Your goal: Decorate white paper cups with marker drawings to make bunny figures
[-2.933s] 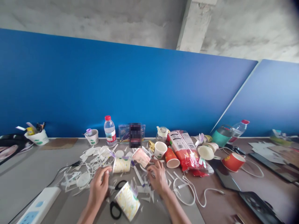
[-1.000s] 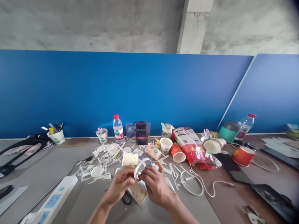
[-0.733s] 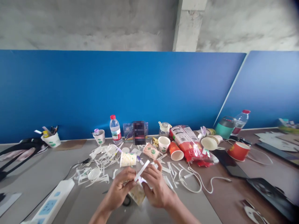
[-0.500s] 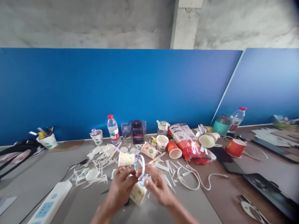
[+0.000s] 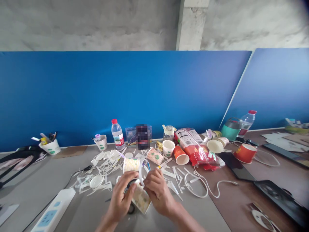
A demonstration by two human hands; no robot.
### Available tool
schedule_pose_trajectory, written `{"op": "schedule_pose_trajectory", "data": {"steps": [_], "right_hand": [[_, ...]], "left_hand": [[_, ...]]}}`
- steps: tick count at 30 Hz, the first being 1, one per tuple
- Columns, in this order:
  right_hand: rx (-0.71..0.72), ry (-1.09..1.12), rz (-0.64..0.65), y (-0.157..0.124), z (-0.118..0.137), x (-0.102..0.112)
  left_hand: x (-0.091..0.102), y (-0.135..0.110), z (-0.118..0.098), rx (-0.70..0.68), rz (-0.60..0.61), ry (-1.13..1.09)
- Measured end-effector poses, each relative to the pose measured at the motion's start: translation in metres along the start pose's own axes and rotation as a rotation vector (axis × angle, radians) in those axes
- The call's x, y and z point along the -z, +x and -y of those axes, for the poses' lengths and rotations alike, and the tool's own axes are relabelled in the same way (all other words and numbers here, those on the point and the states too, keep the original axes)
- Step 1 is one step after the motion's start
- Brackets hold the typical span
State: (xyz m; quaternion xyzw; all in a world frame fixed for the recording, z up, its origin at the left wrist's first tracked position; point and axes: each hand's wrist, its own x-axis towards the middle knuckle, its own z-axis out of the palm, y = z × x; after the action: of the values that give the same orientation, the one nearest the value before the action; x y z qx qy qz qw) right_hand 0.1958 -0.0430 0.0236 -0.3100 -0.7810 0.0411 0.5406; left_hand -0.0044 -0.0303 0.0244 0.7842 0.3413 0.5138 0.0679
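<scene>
Pinched in my right hand (image 5: 156,190) is a narrow white ring with a blue-printed inner side, which looks like a roll of tape (image 5: 141,174). My left hand (image 5: 124,190) is curved, with thumb and forefinger apart; its forefinger tip is close to the roll. A dark loop shows in the gap between those fingers. Another black loop, perhaps a scissors handle (image 5: 131,208), lies below that hand. Under and between both hands is a patterned paper cup (image 5: 142,201), partly hidden. Just beyond lies a yellowish patterned paper cup (image 5: 131,165) on its side.
White plastic scraps (image 5: 100,182) and several strips spread across the table. Behind stand a water bottle (image 5: 117,135), a paper cup (image 5: 168,148) and a red snack bag (image 5: 196,154). A power strip (image 5: 51,212) is front left; a white cable (image 5: 207,190) curls at right.
My left fingers have spread and drawn away from the roll. My right fingers have closed on it, and it has shifted slightly left.
</scene>
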Motion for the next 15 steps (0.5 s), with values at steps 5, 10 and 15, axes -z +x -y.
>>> {"op": "schedule_pose_trajectory", "data": {"steps": [5, 10, 15], "right_hand": [[0.049, -0.056, -0.006, -0.003, -0.005, -0.005], [0.066, -0.07, 0.019, -0.003, -0.007, -0.001], [0.07, -0.052, 0.021, -0.002, -0.005, 0.006]], "left_hand": [[-0.006, -0.001, -0.002, -0.021, -0.021, 0.017], [-0.007, 0.003, 0.001, -0.173, -0.056, 0.125], [-0.002, 0.008, -0.001, -0.179, -0.076, 0.171]]}}
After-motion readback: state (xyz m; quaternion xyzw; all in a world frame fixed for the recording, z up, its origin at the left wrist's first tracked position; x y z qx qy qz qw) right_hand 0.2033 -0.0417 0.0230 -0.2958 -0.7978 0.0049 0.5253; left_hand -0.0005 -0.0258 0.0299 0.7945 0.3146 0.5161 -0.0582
